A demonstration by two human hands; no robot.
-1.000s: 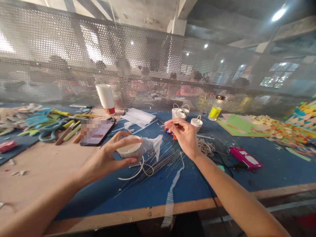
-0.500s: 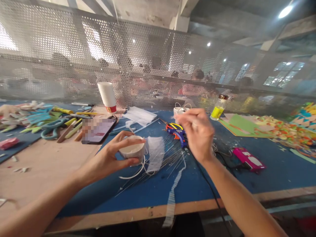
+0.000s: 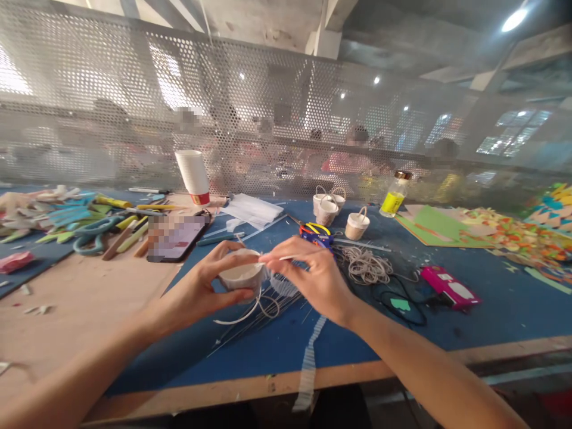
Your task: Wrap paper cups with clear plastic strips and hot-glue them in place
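My left hand (image 3: pixel 210 286) grips a small white paper cup (image 3: pixel 243 275) just above the blue table. Thumb and fingers wrap round its wall. My right hand (image 3: pixel 313 277) is pinched at the cup's right rim, its fingertips on a thin white strip (image 3: pixel 274 258) that runs to the rim. A curl of white strip (image 3: pixel 250 313) hangs below the cup. Thin wires (image 3: pixel 277 304) lie fanned out on the blue mat under both hands.
A phone (image 3: pixel 176 236) and a tall paper cup (image 3: pixel 193 177) sit left of centre. A blue glue gun (image 3: pixel 318 233), three small handled baskets (image 3: pixel 328 210), coiled twine (image 3: pixel 365 265), a yellow bottle (image 3: pixel 392 195) and a pink box (image 3: pixel 448 286) lie right. Perforated screen behind.
My right hand came back from the far side near the baskets to the cup's rim and now pinches the white strip there. The left hand kept the cup almost still.
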